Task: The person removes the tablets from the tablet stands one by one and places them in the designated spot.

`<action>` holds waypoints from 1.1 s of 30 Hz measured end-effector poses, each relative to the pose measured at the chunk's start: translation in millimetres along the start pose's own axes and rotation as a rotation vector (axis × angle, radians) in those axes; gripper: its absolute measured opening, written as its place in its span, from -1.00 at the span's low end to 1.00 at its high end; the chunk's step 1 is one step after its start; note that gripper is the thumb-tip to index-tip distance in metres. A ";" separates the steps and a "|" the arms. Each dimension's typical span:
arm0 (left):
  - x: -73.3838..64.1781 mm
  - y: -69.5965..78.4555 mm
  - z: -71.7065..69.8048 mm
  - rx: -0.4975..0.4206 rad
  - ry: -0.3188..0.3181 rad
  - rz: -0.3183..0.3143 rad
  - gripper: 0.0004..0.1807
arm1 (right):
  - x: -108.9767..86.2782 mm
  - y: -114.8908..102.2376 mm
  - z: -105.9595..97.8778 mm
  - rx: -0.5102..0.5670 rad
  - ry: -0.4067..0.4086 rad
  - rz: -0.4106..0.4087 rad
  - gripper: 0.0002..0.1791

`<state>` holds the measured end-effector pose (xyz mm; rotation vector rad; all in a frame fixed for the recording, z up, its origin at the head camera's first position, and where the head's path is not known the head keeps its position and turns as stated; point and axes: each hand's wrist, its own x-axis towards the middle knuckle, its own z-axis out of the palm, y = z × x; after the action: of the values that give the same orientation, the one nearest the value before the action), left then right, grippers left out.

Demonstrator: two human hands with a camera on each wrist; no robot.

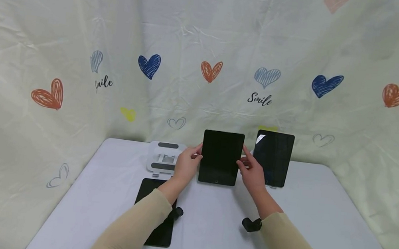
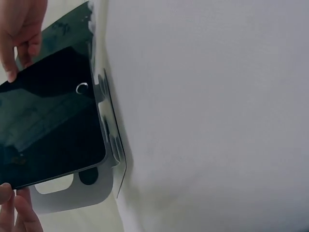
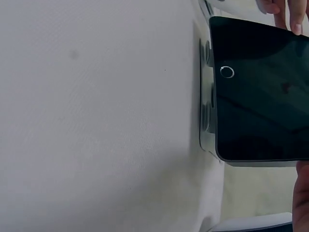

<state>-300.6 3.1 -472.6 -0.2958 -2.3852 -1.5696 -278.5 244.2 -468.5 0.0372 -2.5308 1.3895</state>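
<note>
A black tablet (image 1: pixel 220 158) stands nearly upright at the back of the table, between my two hands. My left hand (image 1: pixel 186 164) holds its left edge between thumb and fingers. On the opposite edge, my right hand (image 1: pixel 252 173) does the same. Behind the tablet is a pale stand (image 2: pixel 99 191), whose support lips (image 3: pixel 206 116) lie just below the tablet's lower edge; whether they touch, I cannot tell. The home button (image 3: pixel 227 72) is at the tablet's lower end, and the screen is dark.
To the right, a second black tablet (image 1: pixel 273 159) leans upright on a stand. A white stand (image 1: pixel 166 157) with grey pads is at the left. Another black tablet (image 1: pixel 161 233) lies flat near my left forearm. The white table (image 1: pixel 211 230) meets a heart-printed curtain (image 1: pixel 212 33).
</note>
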 end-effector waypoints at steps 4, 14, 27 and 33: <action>-4.9 1.3 -3.7 -0.028 -0.033 -0.040 -0.49 | -4.2 -3.5 -3.9 0.016 -0.045 0.029 -0.30; -20.5 6.0 -15.3 -0.064 -0.122 -0.170 -0.47 | -17.6 -9.9 -10.1 0.051 -0.147 0.121 -0.30; -51.5 5.3 -22.1 -0.081 -0.241 -0.261 -0.46 | -45.2 -12.8 -18.1 0.080 -0.260 0.234 -0.29; -68.8 3.6 -23.3 -0.055 -0.275 -0.294 -0.46 | -61.5 -8.1 -15.7 0.100 -0.301 0.290 -0.29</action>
<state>-232.0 -18.4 -483.6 -0.1881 -2.6993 -1.8289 -214.5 246.8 -468.1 -0.1157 -2.7954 1.7362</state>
